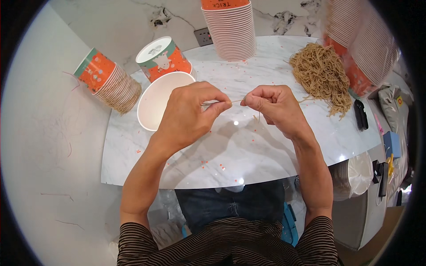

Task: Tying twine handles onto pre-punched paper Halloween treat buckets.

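Head view shows one thin tan string [237, 101] spanning the short gap between your hands: the fingers [216, 93] of your left hand [188, 111] pinch it, as do those of your right hand [279, 108], over the bench [248, 164]. You have dark printed lettering on the tall cup stack [230, 35], two shorter decorated stacks [101, 75] to its left, one open white cup [151, 106] partly behind your left hand, and one string tangle [319, 73] beside wrapped cups [372, 51], perhaps two stacks, blurred near the rim.
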A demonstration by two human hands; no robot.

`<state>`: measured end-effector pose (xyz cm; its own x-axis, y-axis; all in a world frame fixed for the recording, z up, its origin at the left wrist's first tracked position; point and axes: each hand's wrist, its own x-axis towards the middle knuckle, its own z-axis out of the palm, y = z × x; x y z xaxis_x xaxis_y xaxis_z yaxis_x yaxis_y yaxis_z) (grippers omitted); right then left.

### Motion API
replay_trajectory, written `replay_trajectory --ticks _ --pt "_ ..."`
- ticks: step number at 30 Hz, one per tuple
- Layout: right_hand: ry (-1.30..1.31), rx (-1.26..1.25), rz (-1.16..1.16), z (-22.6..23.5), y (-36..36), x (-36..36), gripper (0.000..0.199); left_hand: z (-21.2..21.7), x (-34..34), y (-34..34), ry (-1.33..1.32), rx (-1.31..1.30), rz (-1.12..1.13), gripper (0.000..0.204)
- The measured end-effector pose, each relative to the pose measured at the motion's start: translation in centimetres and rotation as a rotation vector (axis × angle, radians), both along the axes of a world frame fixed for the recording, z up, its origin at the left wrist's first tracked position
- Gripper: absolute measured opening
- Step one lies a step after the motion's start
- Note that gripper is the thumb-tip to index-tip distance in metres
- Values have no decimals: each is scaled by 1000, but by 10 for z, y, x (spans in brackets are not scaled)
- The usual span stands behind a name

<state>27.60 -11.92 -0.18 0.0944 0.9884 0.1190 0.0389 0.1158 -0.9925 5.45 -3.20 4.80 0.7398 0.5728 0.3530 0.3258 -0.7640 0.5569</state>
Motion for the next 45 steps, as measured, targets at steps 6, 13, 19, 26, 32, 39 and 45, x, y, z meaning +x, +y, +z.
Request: replay_trajectory --ticks 6,13,19,26,32,39,45 --pt "-241 -40 -51 -5 5 4 24 -6 -17 4 94 537 9 8" --pt "-630 -116 -227 -39 22 11 20 -1 -45 5 148 679 229 11" --pt "-800 -248 -157 -59 35 -7 16 -17 -63 16 283 569 311 13" --pt "-697 -277 -114 -54 33 -12 19 7 -73 1 19 99 296 34" --pt "-601 -256 7 -56 32 -26 22 18 -70 -17 -234 -149 238 35" --pt "-535 -188 4 -64 30 4 30 21 -79 -11 -214 -202 243 26" --pt "-52 -130 -138 -16 19 49 29 20 -120 10 9 102 134 22"
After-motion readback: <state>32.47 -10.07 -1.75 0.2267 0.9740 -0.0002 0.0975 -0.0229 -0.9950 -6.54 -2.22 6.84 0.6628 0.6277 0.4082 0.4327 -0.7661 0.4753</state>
